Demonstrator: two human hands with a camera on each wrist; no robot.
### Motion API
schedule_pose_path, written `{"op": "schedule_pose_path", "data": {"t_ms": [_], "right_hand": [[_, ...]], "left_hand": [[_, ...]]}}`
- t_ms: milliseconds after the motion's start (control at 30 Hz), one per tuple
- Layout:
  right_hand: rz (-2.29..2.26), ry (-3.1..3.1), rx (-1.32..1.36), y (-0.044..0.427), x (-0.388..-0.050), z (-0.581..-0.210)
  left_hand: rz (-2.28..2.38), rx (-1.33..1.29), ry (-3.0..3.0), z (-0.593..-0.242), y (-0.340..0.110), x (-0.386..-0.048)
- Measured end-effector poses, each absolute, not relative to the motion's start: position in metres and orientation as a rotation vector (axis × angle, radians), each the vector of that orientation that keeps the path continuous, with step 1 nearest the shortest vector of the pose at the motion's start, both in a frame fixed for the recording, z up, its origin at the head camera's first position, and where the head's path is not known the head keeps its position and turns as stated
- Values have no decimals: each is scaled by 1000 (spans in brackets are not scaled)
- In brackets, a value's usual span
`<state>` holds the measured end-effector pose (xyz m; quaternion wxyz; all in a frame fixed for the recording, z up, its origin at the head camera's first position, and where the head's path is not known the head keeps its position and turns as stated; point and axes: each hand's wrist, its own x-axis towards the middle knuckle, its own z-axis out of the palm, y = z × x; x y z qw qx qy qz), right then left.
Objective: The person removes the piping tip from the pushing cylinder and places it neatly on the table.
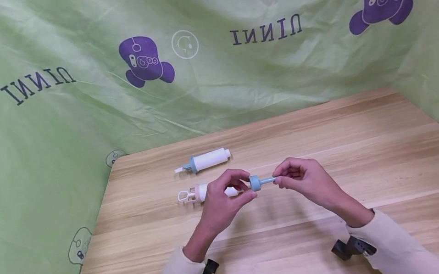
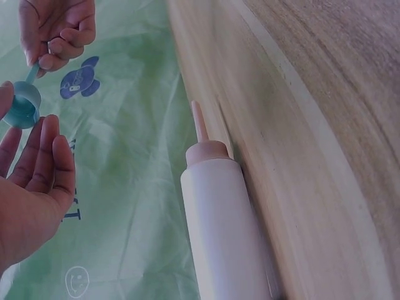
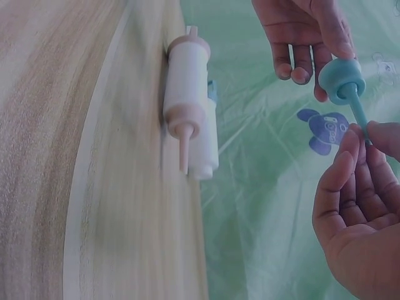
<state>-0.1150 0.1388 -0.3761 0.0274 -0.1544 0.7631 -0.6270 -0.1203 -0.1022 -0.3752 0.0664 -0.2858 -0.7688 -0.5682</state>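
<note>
A teal cap with a thin nozzle point(image 1: 255, 183) is held in the air between both hands. My left hand point(image 1: 224, 201) pinches the wide cap rim between thumb and fingertips. The right hand point(image 1: 313, 182) pinches the tip of the nozzle, which points right. In the left wrist view the hollow inside of the teal cap point(image 2: 25, 106) shows. Behind the left hand lies a white tube with pink ends point(image 1: 203, 192), partly hidden by that hand; its pink nozzle point(image 3: 184, 147) shows in the right wrist view.
Farther back on the wooden table point(image 1: 328, 141) lies a second white tube point(image 1: 211, 159) with a teal collar and a handle at its left end. A green printed curtain point(image 1: 213, 87) stands behind and beside the table.
</note>
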Motion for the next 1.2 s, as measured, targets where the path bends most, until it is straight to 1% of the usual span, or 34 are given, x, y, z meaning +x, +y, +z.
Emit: {"op": "schedule_pose_path", "data": {"t_ms": [333,1200], "right_hand": [[-1945,2355,-489,137,-114,-374],[-1977,2323,-487,127,-112,-375]], "left_hand": [[-1728,-875,-2308,-376,-100,-121],[-1757,-791,-2287,-381,-97,-115]]}}
